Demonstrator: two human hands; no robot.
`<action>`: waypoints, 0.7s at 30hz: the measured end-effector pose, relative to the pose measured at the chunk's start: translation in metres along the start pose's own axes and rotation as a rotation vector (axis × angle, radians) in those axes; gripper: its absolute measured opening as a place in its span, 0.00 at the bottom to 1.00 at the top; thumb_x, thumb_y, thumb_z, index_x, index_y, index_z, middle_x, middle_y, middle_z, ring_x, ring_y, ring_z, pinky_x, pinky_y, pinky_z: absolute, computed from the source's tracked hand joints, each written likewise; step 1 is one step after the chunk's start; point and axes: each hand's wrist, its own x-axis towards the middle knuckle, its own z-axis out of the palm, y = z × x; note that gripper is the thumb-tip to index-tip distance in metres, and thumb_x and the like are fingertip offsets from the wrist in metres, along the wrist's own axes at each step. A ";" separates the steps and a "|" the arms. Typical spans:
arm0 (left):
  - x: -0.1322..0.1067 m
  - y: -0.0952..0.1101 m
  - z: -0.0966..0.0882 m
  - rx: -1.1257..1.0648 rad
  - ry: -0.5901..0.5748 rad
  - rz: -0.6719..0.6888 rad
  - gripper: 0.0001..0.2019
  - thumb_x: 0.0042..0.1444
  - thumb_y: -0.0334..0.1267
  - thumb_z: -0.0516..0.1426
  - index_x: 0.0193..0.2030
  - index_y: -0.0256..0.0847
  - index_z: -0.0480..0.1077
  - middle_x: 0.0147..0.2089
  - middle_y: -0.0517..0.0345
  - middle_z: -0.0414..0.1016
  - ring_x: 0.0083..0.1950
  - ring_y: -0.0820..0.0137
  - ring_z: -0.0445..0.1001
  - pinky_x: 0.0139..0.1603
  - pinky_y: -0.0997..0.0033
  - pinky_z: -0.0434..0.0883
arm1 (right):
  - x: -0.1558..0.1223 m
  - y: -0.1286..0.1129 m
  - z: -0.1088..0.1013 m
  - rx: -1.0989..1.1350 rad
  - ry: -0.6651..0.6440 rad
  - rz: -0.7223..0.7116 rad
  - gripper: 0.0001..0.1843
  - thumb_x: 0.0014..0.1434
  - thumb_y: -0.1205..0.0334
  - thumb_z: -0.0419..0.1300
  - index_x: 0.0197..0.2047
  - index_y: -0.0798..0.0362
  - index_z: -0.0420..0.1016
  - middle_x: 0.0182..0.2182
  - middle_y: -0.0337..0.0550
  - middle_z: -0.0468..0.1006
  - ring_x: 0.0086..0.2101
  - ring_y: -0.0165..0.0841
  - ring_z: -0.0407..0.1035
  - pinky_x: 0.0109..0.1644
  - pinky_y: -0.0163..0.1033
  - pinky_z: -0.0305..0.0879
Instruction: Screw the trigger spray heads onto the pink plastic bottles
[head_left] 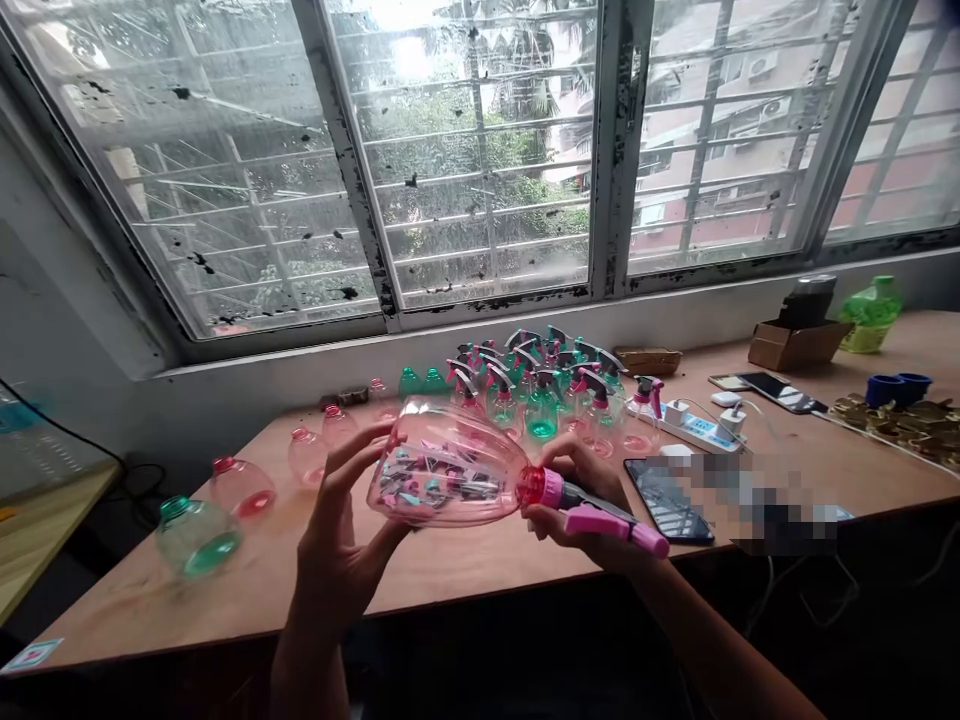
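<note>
A clear pink spray bottle (450, 470) lies sideways in the air above the table, its base to the left. My left hand (337, 530) is wrapped round the base end, thumb below and fingers above. At the neck, my right hand (581, 500) closes its fingers round the collar of a pink and grey trigger spray head (615, 520). The head sits on the bottle's red neck, trigger side toward me; whether it is fully screwed down I cannot tell. Through the clear wall show several small pink, grey and green spray heads, apparently behind the bottle.
Bottles without heads, green (199, 540) and pink (244, 487), stand at the left. Behind are several bottles with spray heads (541, 405). A dark phone (667, 500), a power strip (697, 428) and a cardboard box (796, 345) lie rightward. The table's front edge is near me.
</note>
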 end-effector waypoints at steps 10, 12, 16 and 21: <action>0.002 -0.036 0.022 -0.021 0.018 -0.224 0.31 0.52 0.38 0.72 0.62 0.48 0.68 0.68 0.47 0.70 0.70 0.49 0.66 0.72 0.41 0.63 | 0.020 0.028 -0.015 0.091 0.005 0.018 0.23 0.51 0.62 0.78 0.43 0.48 0.69 0.26 0.31 0.78 0.22 0.26 0.71 0.23 0.27 0.66; 0.003 -0.040 0.024 -0.045 0.058 -0.102 0.33 0.51 0.35 0.72 0.63 0.49 0.68 0.68 0.49 0.70 0.71 0.52 0.66 0.73 0.44 0.63 | 0.019 0.026 -0.015 0.127 0.005 0.055 0.21 0.53 0.61 0.76 0.43 0.48 0.69 0.27 0.32 0.80 0.23 0.27 0.73 0.23 0.28 0.68; 0.004 -0.037 0.025 -0.065 0.086 0.099 0.37 0.46 0.36 0.75 0.63 0.50 0.69 0.66 0.51 0.73 0.70 0.51 0.66 0.72 0.43 0.63 | 0.013 0.015 -0.014 0.134 0.012 0.055 0.21 0.53 0.63 0.75 0.43 0.48 0.69 0.27 0.33 0.80 0.22 0.28 0.74 0.24 0.30 0.71; 0.003 -0.008 0.022 -0.241 0.105 0.027 0.28 0.52 0.52 0.70 0.56 0.45 0.71 0.67 0.47 0.72 0.65 0.50 0.74 0.68 0.45 0.69 | 0.000 -0.007 -0.007 0.018 0.009 -0.003 0.23 0.51 0.67 0.76 0.42 0.48 0.68 0.27 0.32 0.79 0.22 0.26 0.72 0.23 0.29 0.67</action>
